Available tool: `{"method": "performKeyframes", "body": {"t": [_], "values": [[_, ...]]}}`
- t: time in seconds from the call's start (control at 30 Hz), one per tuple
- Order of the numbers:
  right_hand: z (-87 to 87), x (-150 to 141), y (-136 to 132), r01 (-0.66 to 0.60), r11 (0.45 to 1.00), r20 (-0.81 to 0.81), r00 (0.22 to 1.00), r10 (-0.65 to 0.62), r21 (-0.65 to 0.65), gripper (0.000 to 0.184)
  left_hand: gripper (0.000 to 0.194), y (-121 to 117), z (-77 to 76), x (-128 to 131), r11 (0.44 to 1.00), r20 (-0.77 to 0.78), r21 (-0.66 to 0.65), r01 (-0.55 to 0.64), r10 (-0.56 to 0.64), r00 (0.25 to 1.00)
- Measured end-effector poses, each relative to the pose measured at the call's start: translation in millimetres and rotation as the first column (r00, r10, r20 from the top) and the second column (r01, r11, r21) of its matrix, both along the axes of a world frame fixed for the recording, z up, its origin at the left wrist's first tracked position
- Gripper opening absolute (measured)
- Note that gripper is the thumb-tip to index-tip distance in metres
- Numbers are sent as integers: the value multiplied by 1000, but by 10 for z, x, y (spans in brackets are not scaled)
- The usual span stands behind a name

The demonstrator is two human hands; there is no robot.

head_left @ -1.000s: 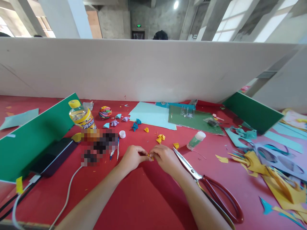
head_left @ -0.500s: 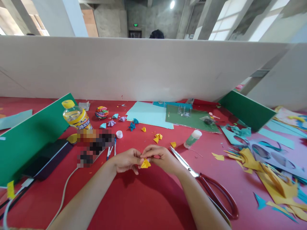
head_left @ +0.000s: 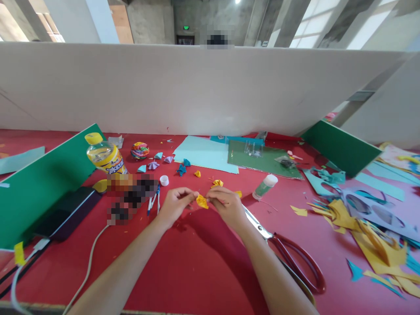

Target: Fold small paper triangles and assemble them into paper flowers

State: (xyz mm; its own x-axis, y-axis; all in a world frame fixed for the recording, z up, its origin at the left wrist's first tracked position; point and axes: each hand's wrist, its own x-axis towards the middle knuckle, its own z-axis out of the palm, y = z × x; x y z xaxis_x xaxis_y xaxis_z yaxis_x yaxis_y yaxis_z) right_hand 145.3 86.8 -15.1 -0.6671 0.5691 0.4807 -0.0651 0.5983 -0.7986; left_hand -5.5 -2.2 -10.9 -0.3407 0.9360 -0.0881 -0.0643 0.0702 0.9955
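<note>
A small folded yellow paper piece (head_left: 201,201) is pinched between both my hands just above the red table (head_left: 197,271). My left hand (head_left: 176,204) grips its left side with fingertips closed. My right hand (head_left: 225,204) pinches its right side, fingers curled. Other small folded pieces lie beyond my hands: yellow ones (head_left: 217,183), blue ones (head_left: 181,169) and purple ones (head_left: 152,165). Large red-handled scissors (head_left: 288,256) lie shut on the table just right of my right wrist.
A yellow-capped bottle (head_left: 105,156), a glue stick (head_left: 265,186), pens (head_left: 153,200), a dark device with a white cable (head_left: 67,214), light blue and green sheets (head_left: 206,154), and paper scraps (head_left: 367,227) surround me. Green boards (head_left: 42,183) flank the space; a white partition (head_left: 197,87) stands behind.
My hands have lifted a little and moved away from me. The yellow piece, first hidden between my fingertips, then hanging below them, now sits between both pinches.
</note>
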Motion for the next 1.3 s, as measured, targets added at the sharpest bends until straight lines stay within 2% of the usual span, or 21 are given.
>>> {"method": "performKeyframes", "body": {"t": [0.03, 0.1, 0.23, 0.43, 0.7, 0.97, 1.17, 1.3], "values": [[-22, -2, 18, 21, 1000, 0, 1000, -21, 21, 21, 27, 5, 20, 10, 997, -59, 66, -27, 31, 998], [-51, -1, 39, 32, 999, 9, 999, -32, 40, 21, 24, 5, 43, 18, 988, -133, 154, 2, 19, 991], [-45, 5, 35, 33, 998, 22, 999, -34, 44, 23, 16, -10, 21, 4, 969, -182, 232, 81, -38, 983], [-12, 9, 3, -3, 1000, -4, 1000, 3, 18, 22, 21, -8, 6, -7, 975, -198, 189, 119, -81, 977], [24, 25, -19, -48, 999, -14, 999, 48, 0, 21, 19, -18, 52, -13, 973, -10, 121, 199, -199, 980], [-6, 43, 18, -2, 1000, -3, 1000, 2, -1, 18, 24, -37, 73, -13, 966, -46, 115, 230, -226, 973], [-41, 38, 45, 46, 998, 23, 999, -47, 44, 18, 23, -40, 67, 24, 979, -97, 130, 154, -142, 985], [-51, 36, 43, 41, 997, 37, 998, -44, 70, 19, 23, -31, 58, 45, 990, -66, 84, 111, -106, 992]]}}
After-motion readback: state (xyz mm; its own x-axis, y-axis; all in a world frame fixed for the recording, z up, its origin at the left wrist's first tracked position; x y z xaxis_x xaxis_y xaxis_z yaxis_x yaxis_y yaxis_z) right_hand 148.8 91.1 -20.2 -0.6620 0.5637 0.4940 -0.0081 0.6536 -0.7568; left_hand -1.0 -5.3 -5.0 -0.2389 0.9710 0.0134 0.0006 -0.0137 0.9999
